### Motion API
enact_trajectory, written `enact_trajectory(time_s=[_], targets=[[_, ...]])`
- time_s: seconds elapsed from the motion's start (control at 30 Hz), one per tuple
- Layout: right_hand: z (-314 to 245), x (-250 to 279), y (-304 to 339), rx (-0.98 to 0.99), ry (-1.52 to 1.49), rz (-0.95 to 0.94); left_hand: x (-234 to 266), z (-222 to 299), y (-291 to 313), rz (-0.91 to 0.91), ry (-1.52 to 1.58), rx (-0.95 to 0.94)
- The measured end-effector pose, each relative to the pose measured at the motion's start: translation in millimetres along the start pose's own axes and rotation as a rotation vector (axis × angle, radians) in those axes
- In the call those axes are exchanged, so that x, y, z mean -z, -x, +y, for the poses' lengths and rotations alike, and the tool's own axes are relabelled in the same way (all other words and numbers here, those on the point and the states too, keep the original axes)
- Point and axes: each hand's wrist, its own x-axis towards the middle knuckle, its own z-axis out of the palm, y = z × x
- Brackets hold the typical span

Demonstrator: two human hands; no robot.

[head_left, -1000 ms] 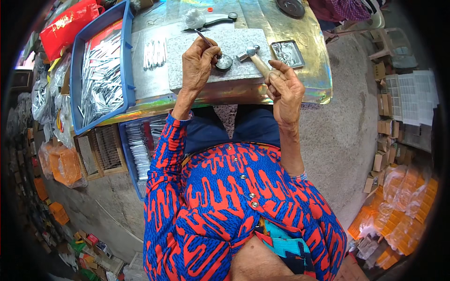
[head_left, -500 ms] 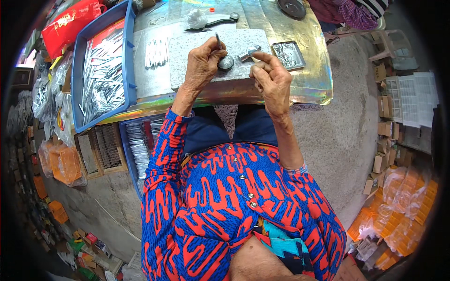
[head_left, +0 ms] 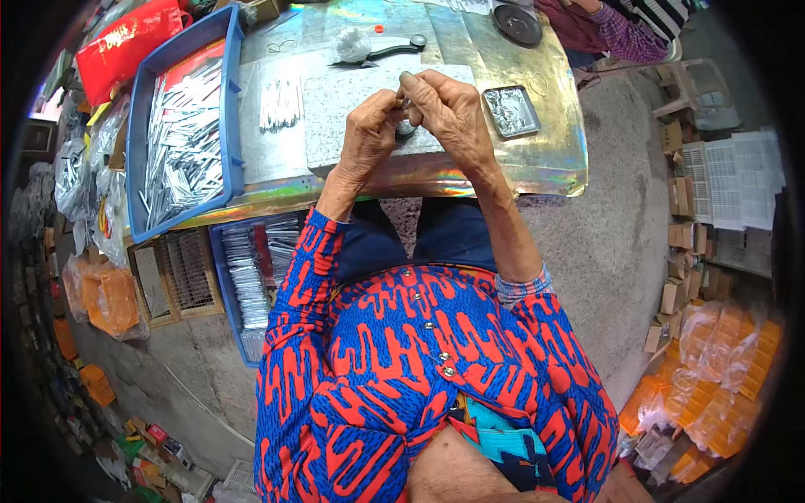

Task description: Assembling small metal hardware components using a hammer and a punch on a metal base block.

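My left hand (head_left: 367,134) and my right hand (head_left: 453,113) meet over a speckled grey slab (head_left: 331,109) on the table. The fingers of both are closed in a pinch, tips together. A small dark bit shows between them, too covered to name. Just below the fingertips, part of a small dark round piece (head_left: 405,131) on the slab is visible. Left of the slab lies a row of thin silver strips (head_left: 282,102). To its right is a dark-rimmed square tray (head_left: 513,117) with shiny silver contents. The hammer seen earlier is out of sight.
A blue tray (head_left: 236,117) heaped with metal strips stands at the left table edge, beside a red bag (head_left: 130,46). Behind the slab lie a black tool (head_left: 390,52) and crumpled clear plastic (head_left: 352,42). A dark round dish (head_left: 517,25) sits far right, near another person's sleeve (head_left: 629,33).
My right hand has moved left from beside the small hammer to meet my left hand. The thin dark rod my left hand held upright no longer shows. My view has shifted slightly.
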Motion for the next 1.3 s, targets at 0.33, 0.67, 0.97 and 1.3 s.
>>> enact_trajectory(time_s=[0.33, 0.67, 0.97, 1.3], targets=[[27.0, -2.6, 21.5, -0.134, -0.31, -0.088, -2.1, -1.2, 3.8, 0.008, 0.116, 0.158], [31.5, 30.5, 51.7, 0.308, 0.725, 0.28, -2.6, -1.0, 1.4, 0.003, 0.179, 0.114], [67.8, 76.2, 76.9, -0.342, 0.238, -0.075, -0.8, -3.2, 1.4, -0.024, 0.179, 0.094], [-7.1, 60.9, 65.9, 0.212, 0.501, 0.106, 0.4, -6.7, 3.9, -0.062, 0.2, 0.145]])
